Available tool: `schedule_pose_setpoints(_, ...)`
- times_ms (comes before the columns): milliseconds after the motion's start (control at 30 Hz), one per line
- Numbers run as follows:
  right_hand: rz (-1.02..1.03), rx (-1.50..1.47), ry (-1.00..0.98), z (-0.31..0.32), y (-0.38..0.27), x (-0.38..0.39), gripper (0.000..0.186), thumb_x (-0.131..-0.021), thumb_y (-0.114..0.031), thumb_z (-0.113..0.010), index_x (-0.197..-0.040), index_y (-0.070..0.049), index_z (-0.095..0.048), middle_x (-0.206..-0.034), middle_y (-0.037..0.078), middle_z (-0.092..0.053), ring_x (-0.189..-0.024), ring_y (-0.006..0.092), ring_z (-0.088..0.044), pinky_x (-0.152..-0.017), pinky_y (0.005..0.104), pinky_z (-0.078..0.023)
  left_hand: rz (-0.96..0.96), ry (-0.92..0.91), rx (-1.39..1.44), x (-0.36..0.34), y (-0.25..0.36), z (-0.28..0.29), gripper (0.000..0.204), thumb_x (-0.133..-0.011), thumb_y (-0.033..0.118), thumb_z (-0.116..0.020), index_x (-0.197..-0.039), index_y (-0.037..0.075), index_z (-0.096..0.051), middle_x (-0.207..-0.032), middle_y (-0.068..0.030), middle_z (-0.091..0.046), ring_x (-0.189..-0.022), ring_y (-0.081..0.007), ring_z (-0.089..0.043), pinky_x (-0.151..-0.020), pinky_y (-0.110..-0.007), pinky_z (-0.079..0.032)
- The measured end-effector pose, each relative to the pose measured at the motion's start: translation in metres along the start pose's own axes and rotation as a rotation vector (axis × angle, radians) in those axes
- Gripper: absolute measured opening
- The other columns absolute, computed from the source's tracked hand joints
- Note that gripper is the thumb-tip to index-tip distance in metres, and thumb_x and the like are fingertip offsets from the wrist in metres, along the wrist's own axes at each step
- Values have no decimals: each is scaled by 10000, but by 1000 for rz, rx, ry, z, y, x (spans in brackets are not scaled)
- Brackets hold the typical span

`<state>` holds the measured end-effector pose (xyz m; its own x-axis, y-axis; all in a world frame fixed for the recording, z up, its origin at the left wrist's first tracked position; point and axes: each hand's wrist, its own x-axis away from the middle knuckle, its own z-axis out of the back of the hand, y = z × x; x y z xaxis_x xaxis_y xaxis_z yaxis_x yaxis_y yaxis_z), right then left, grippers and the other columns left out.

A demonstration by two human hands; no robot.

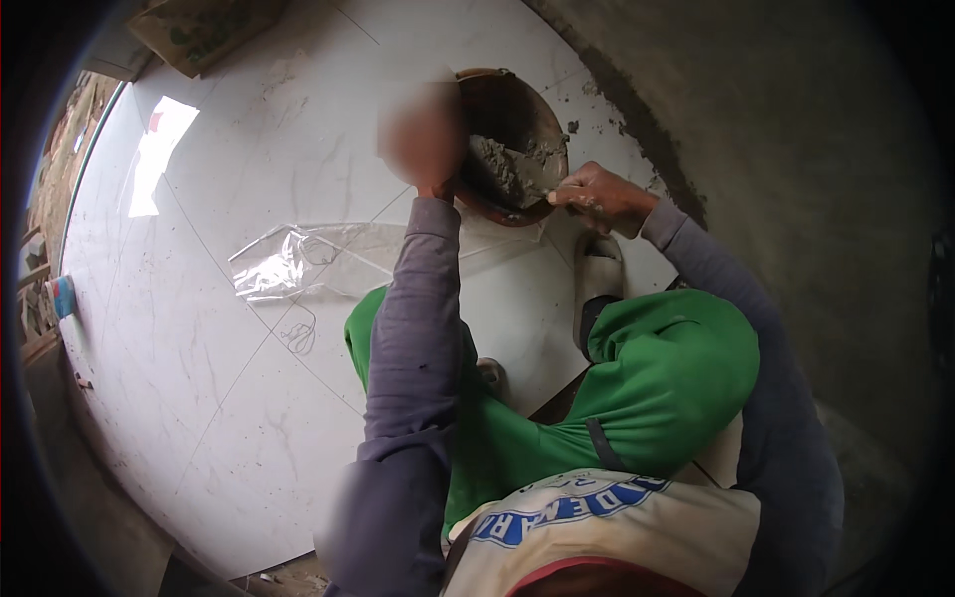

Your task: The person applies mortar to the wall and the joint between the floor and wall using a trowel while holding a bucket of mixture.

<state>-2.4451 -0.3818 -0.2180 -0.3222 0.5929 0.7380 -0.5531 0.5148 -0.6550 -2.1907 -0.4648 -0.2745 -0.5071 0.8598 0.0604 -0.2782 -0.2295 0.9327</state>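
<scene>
A round brown basin (pixel 557 127) stands on the tiled floor ahead of me, holding wet grey mortar (pixel 542 151). My right hand (pixel 609 199) is closed at the basin's near right side, gripping a trowel whose mortar-coated blade (pixel 509 177) lies inside the basin. Most of the trowel's handle is hidden by the fingers. My left hand (pixel 423 134) is at the basin's left rim; a blur covers it, so its fingers cannot be made out.
Clear plastic sheeting (pixel 328 261) lies on the glossy white tiles (pixel 229 388), with a thin tangled string (pixel 298 336) below it. A cardboard box (pixel 204 35) stands far left. A small blue container (pixel 62 297) sits by the left edge. Rough grey concrete (pixel 786 129) borders the tiles at right.
</scene>
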Motion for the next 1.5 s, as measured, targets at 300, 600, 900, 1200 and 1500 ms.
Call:
schedule_pose_setpoints(300, 197, 36, 128, 45, -16, -23, 416, -1014, -386, -692, -795, -33, -682, -584, 37, -572, -488, 127, -562, -443, 305, -471, -3, -136, 10, -64, -64, 15, 595, -970, 485, -705, -717, -49, -643, -635, -122, -621, -609, -214, -546, -632, -441, -454)
schedule_pose_setpoints(600, -55, -643, 179, 206, 68, -112, 311, -1017, -340, -706, -891, -59, -668, -787, 40, -664, -531, 92, -582, -431, 259, -478, 214, -279, 118, -69, -67, 25, 490, -1090, 447, -628, -886, 10, -714, -776, 14, -627, -692, -86, -508, -631, -294, -438)
schedule_pose_setpoints(900, 253, -86, 538, 168, 171, -152, 508, -947, -351, -704, -1310, -6, -616, -938, 176, -723, -762, 296, -709, -697, 468, -583, 298, -323, 28, -72, -31, 15, 503, -1116, 434, -588, -1062, -46, -728, -972, -64, -727, -830, -133, -653, -758, -295, -539)
schedule_pose_setpoints(1200, 237, 475, 1036, 185, 170, -186, 241, -921, -204, -673, -1037, 4, -636, -829, 215, -678, -758, 326, -692, -676, 479, -527, 195, -529, -194, -109, -19, -10, 528, -1104, 463, -600, -1029, -37, -753, -912, -40, -741, -803, -117, -653, -742, -283, -539)
schedule_pose_setpoints(1500, 91, 55, 751, 189, 147, -147, 259, -864, -242, -693, -884, 7, -626, -851, 215, -699, -777, 379, -684, -700, 497, -519, 217, -491, 15, -105, -41, -2, 558, -1118, 479, -565, -1113, -45, -756, -954, -52, -755, -809, -112, -663, -746, -276, -541)
